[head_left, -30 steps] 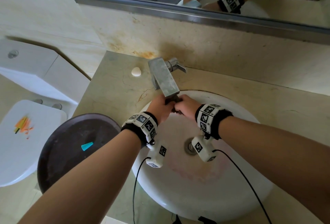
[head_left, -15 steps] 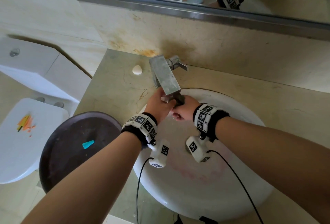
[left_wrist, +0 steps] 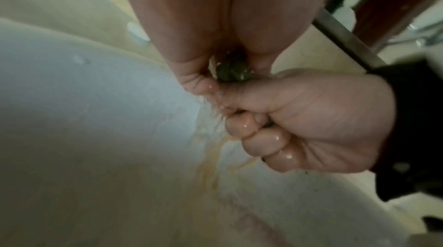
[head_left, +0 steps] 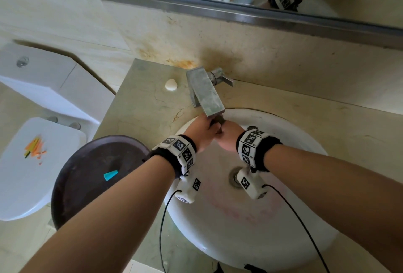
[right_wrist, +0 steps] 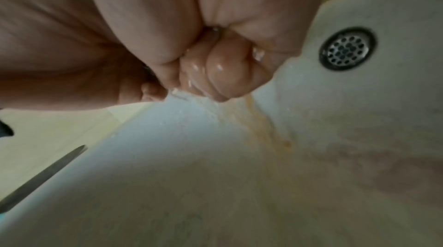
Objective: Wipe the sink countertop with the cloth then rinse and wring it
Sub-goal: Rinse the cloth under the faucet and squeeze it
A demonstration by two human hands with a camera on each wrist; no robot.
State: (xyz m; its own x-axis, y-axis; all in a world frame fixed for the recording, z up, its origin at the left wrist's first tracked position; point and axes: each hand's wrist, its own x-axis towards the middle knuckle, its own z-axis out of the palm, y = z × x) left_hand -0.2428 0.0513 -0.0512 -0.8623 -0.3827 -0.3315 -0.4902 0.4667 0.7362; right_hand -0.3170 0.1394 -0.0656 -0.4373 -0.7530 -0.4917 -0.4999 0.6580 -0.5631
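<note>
Fingers (left_wrist: pixel 258 137) of both hands curled tight around dark wet cloth (left_wrist: pixel 231 73), frame centre, under faucet (head_left: pixel 206 92), over sink (head_left: pixel 283 240).

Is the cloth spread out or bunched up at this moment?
Bunched up. Only a dark wet wad of the cloth shows, squeezed between the left hand and right hand, with yellowish water trailing into the sink.

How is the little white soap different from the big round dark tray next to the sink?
The soap is small, pale and lumpy; the tray is wide, dark and flat. The soap lies by the faucet at the back; the tray sits at the counter's near left edge. The tray holds a teal piece; the soap carries nothing. Both rest on the countertop.
</note>
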